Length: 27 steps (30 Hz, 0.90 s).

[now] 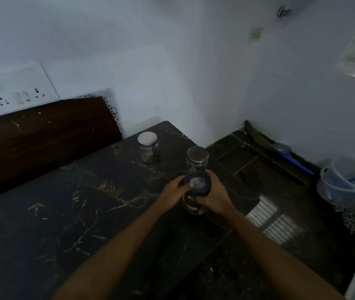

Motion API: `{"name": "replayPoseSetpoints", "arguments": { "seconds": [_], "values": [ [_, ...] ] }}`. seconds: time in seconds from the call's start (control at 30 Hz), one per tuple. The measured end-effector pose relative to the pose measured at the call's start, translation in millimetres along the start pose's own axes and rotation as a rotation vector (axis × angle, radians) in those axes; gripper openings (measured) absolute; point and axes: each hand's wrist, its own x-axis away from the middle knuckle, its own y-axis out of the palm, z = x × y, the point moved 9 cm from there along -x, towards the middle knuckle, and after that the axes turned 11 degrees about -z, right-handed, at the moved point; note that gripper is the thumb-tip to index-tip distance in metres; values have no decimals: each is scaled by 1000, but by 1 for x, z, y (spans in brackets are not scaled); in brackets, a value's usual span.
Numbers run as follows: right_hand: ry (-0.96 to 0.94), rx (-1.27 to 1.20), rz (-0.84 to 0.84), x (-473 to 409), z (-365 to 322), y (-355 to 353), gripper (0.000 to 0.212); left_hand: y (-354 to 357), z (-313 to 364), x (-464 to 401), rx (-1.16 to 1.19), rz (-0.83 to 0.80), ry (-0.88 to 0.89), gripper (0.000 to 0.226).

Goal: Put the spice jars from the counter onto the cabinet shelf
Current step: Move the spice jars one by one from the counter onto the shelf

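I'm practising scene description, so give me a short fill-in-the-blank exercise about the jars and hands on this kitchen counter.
1. Both hands grip the jar with the dark blue lid; the number of jars standing untouched is ____.
2. The two untouched jars have lids coloured ____.
3. The bracelet sits on the ____ wrist.
4. The left hand and right hand hold the jar above the black marble ____.

Missing words: two; silver; right; counter

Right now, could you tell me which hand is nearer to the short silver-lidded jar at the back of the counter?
Left. The left hand lies below that short jar; the right hand sits farther right, across the dark-lidded jar.
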Motion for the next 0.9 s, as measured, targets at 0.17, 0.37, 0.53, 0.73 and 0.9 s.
{"name": "replayPoseSetpoints", "arguments": {
  "seconds": [0.17, 0.37, 0.53, 0.73, 0.9],
  "values": [
    [-84, -249, -352, -19, -54, 23, 79, -43, 4, 13, 524, 49, -80, 61],
    [-110, -408, -562, -33, -95, 46, 49, -65, 15, 40, 645, 23, -44, 64],
    [-130, -300, -417, -50, -113, 49, 41, -89, 33, 58, 660, 169, 70, 61],
    [-242, -125, -406, -50, -136, 90, 90, -129, 48, 79, 440, 596, 128, 58],
    [-302, -188, -367, -66, -163, 91, 99, -144, 65, 99, 537, 532, 210, 40]
  ]
}}
